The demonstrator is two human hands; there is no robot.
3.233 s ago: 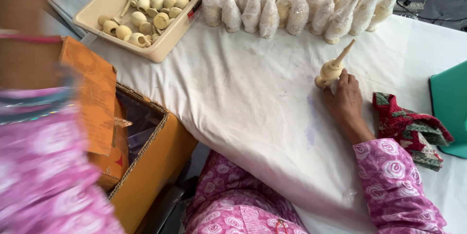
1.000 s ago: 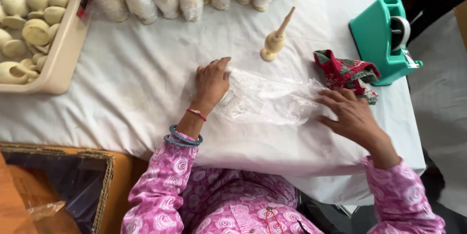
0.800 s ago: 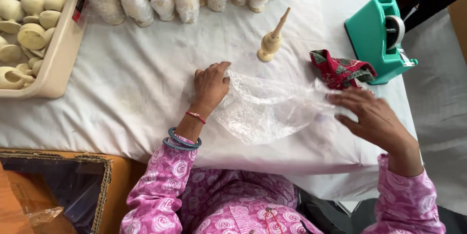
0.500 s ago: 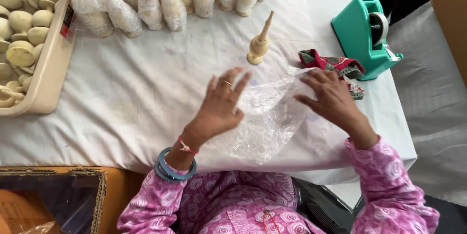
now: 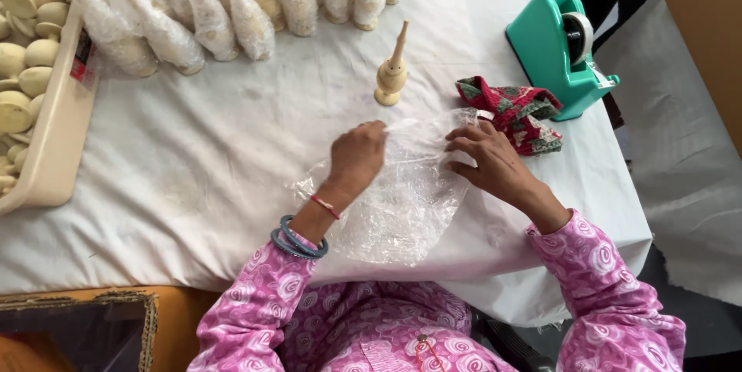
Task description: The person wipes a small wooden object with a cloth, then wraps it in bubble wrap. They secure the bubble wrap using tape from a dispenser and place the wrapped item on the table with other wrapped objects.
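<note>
**Mia:** Clear plastic, all crinkly. Where is that plastic bag (image 5: 402,202) lying?

**Ben:** It lies on the white cloth (image 5: 193,155) of the table, right in front of the person in the pink sleeves. Its near end hangs close to the table edge.

**Mia:** What is the left hand (image 5: 357,157) doing?

**Ben:** It sits on the top left part of the bag. The fingers are curled in, and they pinch the top edge of the plastic. The bag spreads out under the hand and wrist.

**Mia:** And the right hand (image 5: 487,162)?

**Ben:** It rests on the top right side of the bag. Its fingers (image 5: 461,134) are a little spread and bent, and the tips hold the bag's edge. So the top of the bag is pulled up between the two hands.

**Mia:** What is near them?

**Ben:** A small wooden piece with a pointy top (image 5: 393,70) stands just past the bag, not touching it. A red and green cloth (image 5: 514,109) lies just beside the right hand. A green tape holder (image 5: 553,51) stands behind that cloth.

**Mia:** And far back?

**Ben:** A row of wrapped pointy pieces (image 5: 232,1) lies along the far side. A cream tray (image 5: 46,148) of round wooden bits sits on the left.
</note>
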